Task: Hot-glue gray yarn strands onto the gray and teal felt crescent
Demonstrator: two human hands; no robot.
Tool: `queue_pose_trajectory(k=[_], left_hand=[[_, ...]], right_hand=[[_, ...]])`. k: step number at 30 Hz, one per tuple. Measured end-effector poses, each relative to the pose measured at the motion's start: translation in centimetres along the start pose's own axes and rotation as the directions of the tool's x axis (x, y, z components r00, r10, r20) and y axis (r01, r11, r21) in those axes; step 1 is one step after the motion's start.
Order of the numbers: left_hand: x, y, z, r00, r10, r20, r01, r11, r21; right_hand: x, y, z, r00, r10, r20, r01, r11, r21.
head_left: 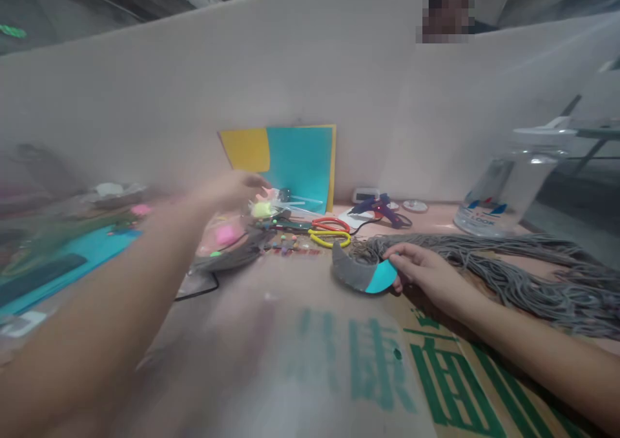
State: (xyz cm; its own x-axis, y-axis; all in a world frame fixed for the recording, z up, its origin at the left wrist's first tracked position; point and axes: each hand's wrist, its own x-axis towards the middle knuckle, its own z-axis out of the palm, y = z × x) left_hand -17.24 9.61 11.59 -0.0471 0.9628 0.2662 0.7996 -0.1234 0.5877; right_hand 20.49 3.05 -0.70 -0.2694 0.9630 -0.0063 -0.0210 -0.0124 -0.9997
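My right hand (416, 270) pinches one end of a crescent-shaped piece (356, 276). Grey cord covers most of the crescent, while bare turquoise card shows at the held end. My left arm stretches forward, and my left hand (237, 183) is over the small items at the back of the table. Its fingers are blurred and partly hidden, close to a pale pink piece (268, 194) and a pale yellow lump (262, 210); whether they grip anything cannot be seen. Scissors with yellow handles (330, 238) and red handles (331, 224) lie between the hands.
Long grey cord (508, 283) spreads over the right side. Behind stand a glue gun (380, 210), a clear plastic jar (504, 186) and upright turquoise and yellow sheets (300, 163). A bright pink lump (227, 234), small beads (285, 249) and a turquoise sheet (104, 247) lie leftward.
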Motion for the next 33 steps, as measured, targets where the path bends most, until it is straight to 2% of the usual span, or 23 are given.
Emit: queue_pose_trajectory(k=[3,6,8,13,19,25,30,33], left_hand=[[2.1,-2.4,2.3,1.000,-0.003,0.024,0.000,0.992,0.124],[2.7,-3.7,4.2,0.999,-0.006,0.036,0.000,0.985,0.175],[2.9,-4.2,4.6,1.000,-0.005,0.029,-0.001,0.981,0.194],[3.8,-5.2,3.5,1.000,-0.001,-0.031,0.007,0.983,0.182],[4.3,-5.3,2.0,0.987,-0.041,-0.152,0.051,0.997,0.058],[4.4,-5.2,2.5,0.977,-0.073,-0.201,0.075,0.997,0.005],[4.4,-5.4,2.9,0.972,-0.076,-0.220,0.100,0.990,0.098],[3.9,-4.1,3.3,0.973,-0.022,-0.229,0.061,0.985,0.164]], right_hand=[[0.1,0.0,-0.1,1.000,0.009,0.004,-0.009,1.000,-0.013],[0.1,-0.1,-0.1,1.000,0.013,0.002,-0.013,1.000,-0.006],[0.1,0.0,-0.1,1.000,0.010,0.004,-0.010,1.000,-0.013],[0.2,0.0,-0.1,1.000,0.007,0.012,-0.006,0.999,-0.045],[0.2,0.0,0.1,1.000,0.007,-0.002,-0.008,0.999,-0.040],[0.3,0.0,0.0,1.000,0.008,0.017,-0.008,1.000,-0.019],[0.3,0.0,-0.1,1.000,0.009,0.017,-0.008,1.000,-0.019],[0.3,0.1,-0.1,1.000,-0.010,0.018,0.010,1.000,-0.026]])
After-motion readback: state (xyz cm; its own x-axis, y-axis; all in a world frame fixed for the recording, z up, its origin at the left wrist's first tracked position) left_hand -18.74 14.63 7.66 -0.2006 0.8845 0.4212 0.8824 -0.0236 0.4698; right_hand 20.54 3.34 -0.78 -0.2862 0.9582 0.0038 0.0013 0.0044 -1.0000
